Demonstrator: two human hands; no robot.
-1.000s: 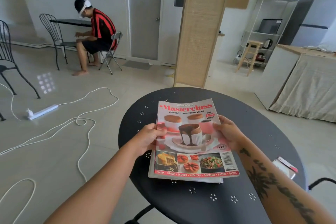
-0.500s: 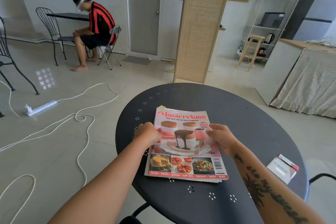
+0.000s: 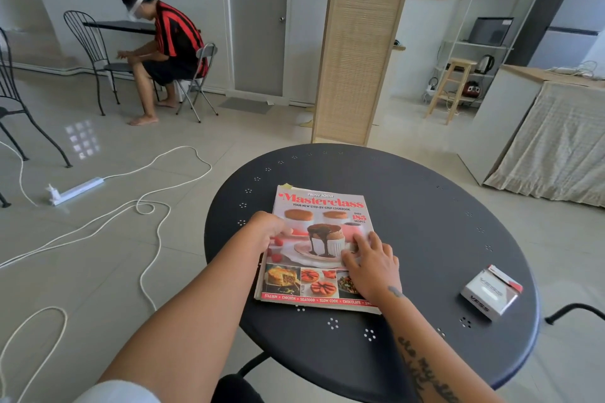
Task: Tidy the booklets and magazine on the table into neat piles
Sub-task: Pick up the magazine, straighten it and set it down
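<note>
A "Masterclass" cookbook magazine (image 3: 322,209) lies flat on the round black table (image 3: 425,206), topping a thin pile of booklets whose edges show beneath it. My left hand (image 3: 266,229) curls around the pile's left edge. My right hand (image 3: 371,263) lies palm down on the cover's lower right, fingers spread.
A small white and red box (image 3: 491,293) sits near the table's right edge. White cables and a power strip (image 3: 77,190) trail on the floor at left. A person sits at a far table (image 3: 163,42). A wooden screen (image 3: 357,42) stands behind the table.
The magazine went from tilted up in both hands to flat on the table. My right hand left the right edge and now presses on the cover.
</note>
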